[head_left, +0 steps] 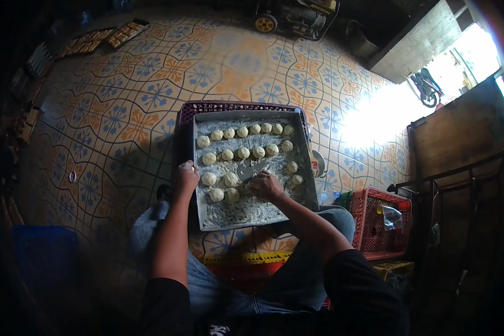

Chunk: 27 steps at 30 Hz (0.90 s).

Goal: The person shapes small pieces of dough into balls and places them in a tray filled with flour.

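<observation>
A square metal tray (246, 218) dusted with flour rests in front of me on a purple plastic crate (186, 124). Rows of pale round dough balls (243, 152) lie in it, with a smaller cluster at the near left and two at the right side. At the tray's left wall, my left hand (187, 176) is closed on the rim. My right hand (267, 186) is down inside the tray, right of the near-left dough balls, its fingers curled toward the floured bottom. Whatever lies under those fingers is hidden.
Right of my leg stands a red plastic crate (382, 221) with a clear bag. A blue container (46, 252) is at the left. Filled trays (126, 33) lie on the patterned floor at far left. A wheeled machine (297, 19) stands at the back. A yellow-rimmed red crate (246, 259) sits between my legs.
</observation>
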{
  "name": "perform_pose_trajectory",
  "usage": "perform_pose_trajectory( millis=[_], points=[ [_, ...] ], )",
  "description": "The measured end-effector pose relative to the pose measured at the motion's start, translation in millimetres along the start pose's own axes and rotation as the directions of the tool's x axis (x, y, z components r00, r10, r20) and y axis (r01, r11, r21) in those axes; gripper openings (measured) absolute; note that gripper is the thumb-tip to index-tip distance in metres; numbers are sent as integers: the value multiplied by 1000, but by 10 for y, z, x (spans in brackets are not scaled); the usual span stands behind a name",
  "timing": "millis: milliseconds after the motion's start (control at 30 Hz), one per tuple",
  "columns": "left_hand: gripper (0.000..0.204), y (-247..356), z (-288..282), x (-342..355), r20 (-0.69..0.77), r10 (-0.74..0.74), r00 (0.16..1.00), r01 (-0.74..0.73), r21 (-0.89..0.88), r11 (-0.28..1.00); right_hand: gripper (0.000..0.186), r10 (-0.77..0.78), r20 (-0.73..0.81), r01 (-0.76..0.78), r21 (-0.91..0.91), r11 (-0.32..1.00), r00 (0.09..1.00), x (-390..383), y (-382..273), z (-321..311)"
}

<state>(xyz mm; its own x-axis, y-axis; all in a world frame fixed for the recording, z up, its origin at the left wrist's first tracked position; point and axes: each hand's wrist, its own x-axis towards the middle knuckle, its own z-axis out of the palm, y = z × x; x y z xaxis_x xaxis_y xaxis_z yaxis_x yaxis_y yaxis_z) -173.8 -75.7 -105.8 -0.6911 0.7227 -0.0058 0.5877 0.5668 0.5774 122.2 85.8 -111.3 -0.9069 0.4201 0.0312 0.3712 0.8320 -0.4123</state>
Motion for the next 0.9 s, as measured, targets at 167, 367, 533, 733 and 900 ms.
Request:
perform_pose_trajectory(
  millis=[167, 367, 533, 733, 900],
  points=[
    [20, -24, -73, -52, -34, 33, 999, -31, 69, 997, 50, 91, 61, -88, -52, 995, 994, 222, -229, -132],
    [19, 141, -92, -41, 30, 1, 1000, -2, 33, 999, 68, -37, -48, 34, -57, 998, 998, 0, 7, 15],
    [18, 73, -29, -70, -21, 25, 999, -25, -25, 999, 58, -269, 193, 297, -134, 946, 944, -353, 66, -196],
    [20, -51, -70, -60, -17, 66, 998, -66, 2, 998, 66, -9, 255, 62, -201, 978, 967, -92, 6, -675],
    [18, 65, -38, 6, -51, 63, 997, -64, -17, 998, 91, 291, -12, -286, -234, 929, 957, -216, -56, 14]
  ],
)
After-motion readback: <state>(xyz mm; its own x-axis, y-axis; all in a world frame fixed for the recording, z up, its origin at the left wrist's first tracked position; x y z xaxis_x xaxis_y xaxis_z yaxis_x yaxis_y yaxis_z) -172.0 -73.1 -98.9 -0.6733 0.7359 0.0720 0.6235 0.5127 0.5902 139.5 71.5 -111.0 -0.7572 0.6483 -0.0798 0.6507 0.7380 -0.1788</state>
